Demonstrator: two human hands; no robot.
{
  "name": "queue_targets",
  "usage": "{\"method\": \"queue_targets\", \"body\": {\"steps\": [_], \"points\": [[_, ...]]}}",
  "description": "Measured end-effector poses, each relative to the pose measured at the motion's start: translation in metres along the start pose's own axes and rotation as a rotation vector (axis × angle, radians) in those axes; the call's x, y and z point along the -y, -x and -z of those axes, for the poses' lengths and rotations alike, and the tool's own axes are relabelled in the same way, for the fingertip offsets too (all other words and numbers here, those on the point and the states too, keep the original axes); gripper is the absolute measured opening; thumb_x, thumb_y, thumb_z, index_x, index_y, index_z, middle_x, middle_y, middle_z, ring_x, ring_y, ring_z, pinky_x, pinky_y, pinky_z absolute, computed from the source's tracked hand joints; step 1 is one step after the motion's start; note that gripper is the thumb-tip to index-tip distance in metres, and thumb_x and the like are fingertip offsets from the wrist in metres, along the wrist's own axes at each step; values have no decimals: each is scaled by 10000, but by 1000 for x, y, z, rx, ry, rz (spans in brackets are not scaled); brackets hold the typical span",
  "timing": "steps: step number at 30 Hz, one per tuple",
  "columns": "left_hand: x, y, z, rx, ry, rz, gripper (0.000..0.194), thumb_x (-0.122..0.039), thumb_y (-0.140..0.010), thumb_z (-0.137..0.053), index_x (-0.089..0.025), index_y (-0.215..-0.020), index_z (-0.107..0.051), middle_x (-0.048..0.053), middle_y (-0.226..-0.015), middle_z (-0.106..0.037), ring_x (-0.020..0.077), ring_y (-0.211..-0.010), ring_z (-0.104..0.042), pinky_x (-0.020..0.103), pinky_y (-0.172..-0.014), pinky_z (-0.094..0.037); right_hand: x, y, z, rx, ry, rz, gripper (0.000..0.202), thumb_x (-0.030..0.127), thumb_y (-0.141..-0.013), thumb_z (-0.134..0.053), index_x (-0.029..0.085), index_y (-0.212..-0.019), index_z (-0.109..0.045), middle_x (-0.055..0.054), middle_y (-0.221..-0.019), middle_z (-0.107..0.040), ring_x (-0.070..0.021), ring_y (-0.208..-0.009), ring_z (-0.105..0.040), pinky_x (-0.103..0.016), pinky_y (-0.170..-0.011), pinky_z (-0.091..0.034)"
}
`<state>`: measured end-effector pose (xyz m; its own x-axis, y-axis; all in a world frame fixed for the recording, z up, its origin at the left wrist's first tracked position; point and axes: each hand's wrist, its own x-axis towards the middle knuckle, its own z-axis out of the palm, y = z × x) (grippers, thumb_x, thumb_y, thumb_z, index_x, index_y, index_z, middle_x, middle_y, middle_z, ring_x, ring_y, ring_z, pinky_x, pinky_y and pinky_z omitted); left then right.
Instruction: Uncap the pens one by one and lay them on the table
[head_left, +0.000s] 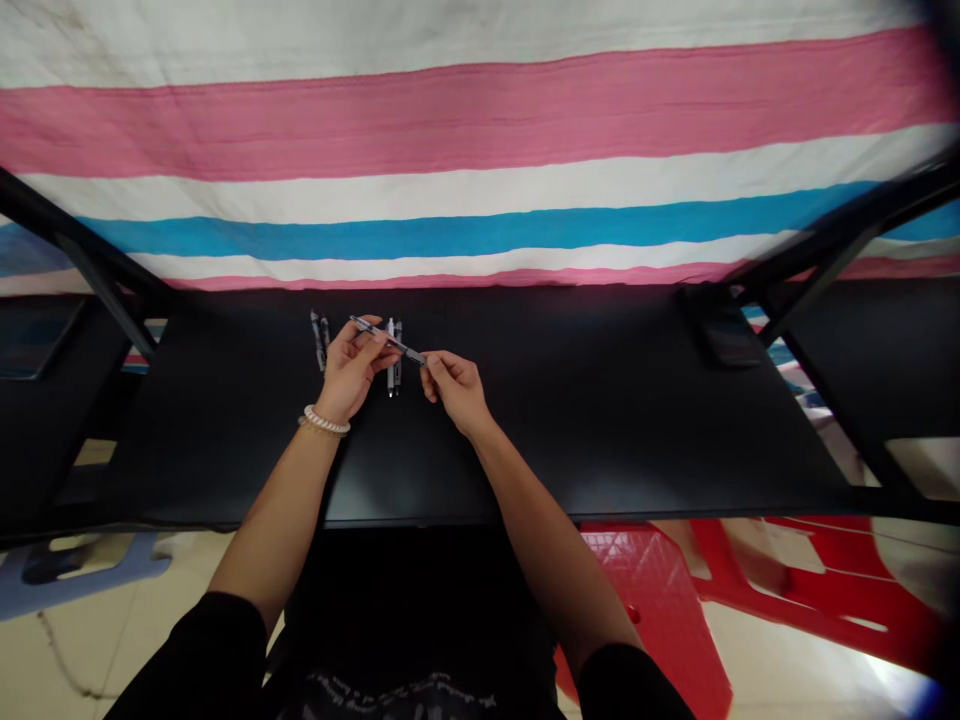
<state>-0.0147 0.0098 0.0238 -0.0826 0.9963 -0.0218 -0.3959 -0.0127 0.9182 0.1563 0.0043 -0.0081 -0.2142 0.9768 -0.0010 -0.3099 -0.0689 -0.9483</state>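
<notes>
Between my two hands a slim grey and dark pen (401,348) is held at a slant, just above the black table. My left hand (355,362) has its fingers closed around the pen's upper left part. At the pen's lower right end, my right hand (452,383) pinches it between thumb and fingers. Beneath the held pen lie a light pen (391,375) and a darker pen (398,372), side by side. Left of my left hand lie more dark pens (318,335), partly hidden by it.
The black table (600,420) runs across the view, with a striped cloth (480,120) hanging behind it. A dark flat object (721,330) lies at the right rear, by a black metal frame (806,250). Red plastic stools (645,580) stand below the front edge.
</notes>
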Motion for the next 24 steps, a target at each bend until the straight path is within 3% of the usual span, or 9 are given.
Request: {"method": "queue_targets", "body": {"steps": [4,9,13,17,18,21,24], "points": [[4,2,-5,18,2,16,302,-430,-779,-857,-201,-912,-711,7,-877,-738,125,-778,-748,215,-702,-619,1,-1,-1,-36,8,-17,496,671,-842,-701,182,-920,-717,-1,-687,-662,-93,-489,-578,-208,-405,-429],[10,5,-12,-37,-2,8,346,-504,-815,-807,-181,-915,-731,77,-984,-782,154,-860,-766,245,-775,-614,4,1,0,-151,121,123,412,593,-864,-715,191,-934,-771,3,-672,-654,-97,-484,-564,-239,-433,-483],[13,5,-14,-95,16,1,351,-493,-798,-827,-166,-879,-730,84,-949,-792,160,-862,-768,247,-774,-603,6,6,-2,-228,279,257,282,499,-892,-703,241,-956,-797,-30,-823,-731,-131,-584,-633,-318,-581,-590],[12,4,-11,-112,40,9,352,-489,-795,-833,-168,-892,-726,78,-947,-794,164,-874,-770,247,-773,-598,8,8,-4,-225,342,344,261,459,-841,-773,267,-1017,-787,-67,-1057,-754,-208,-938,-725,-388,-844,-623],[12,3,-10,-110,43,9,353,-490,-797,-832,-169,-899,-725,77,-948,-794,164,-879,-771,247,-778,-598,8,8,-4,-218,322,312,307,479,-835,-777,256,-1047,-777,-73,-1039,-757,-212,-943,-729,-387,-847,-623],[10,3,-9,-92,37,5,357,-493,-798,-831,-171,-912,-724,76,-952,-794,164,-878,-771,252,-783,-600,6,6,-3,-196,252,185,382,560,-869,-718,213,-1020,-768,-59,-833,-747,-174,-712,-710,-335,-681,-621],[9,3,-10,-90,41,3,344,-489,-798,-832,-178,-904,-728,68,-942,-794,155,-853,-770,243,-767,-602,5,4,-2,-190,209,233,381,543,-786,-807,218,-979,-766,-73,-971,-764,-181,-828,-728,-313,-710,-617]]}}
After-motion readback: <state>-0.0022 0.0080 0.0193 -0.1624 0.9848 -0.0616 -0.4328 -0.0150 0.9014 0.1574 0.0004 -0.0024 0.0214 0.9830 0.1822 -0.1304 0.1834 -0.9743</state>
